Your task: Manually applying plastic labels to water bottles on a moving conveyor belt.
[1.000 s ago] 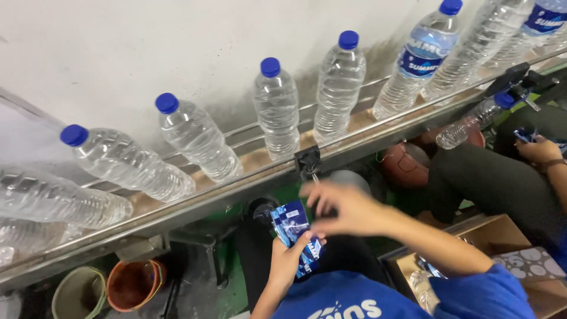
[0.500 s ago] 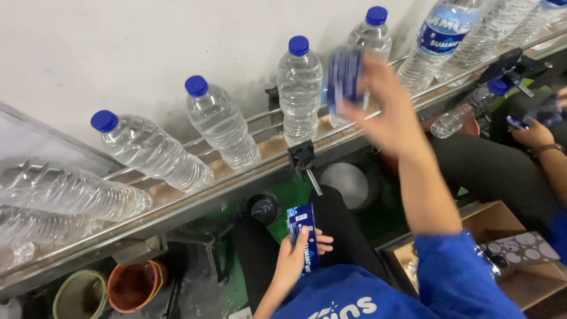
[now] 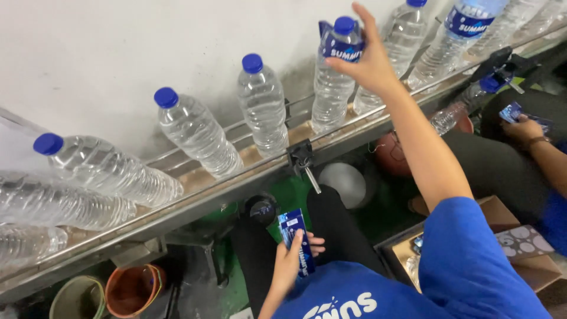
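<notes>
Far left: clear capped bottles lie tilted along metal conveyor rail. Lower left: two buckets on floor. Lower centre: left hand clenched around stack of blue labels, held over lap. Upper centre: right hand grasping blue label sleeve around neck of upright bottle on rail. Right edge: another person's hand holds a label.

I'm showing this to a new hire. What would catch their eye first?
The row of clear bottles with blue caps along the metal conveyor, slanting across the picture. Next, the right hand up at a bottle's neck, on a blue label. Low in the middle, the left hand holds a stack of labels.
</notes>
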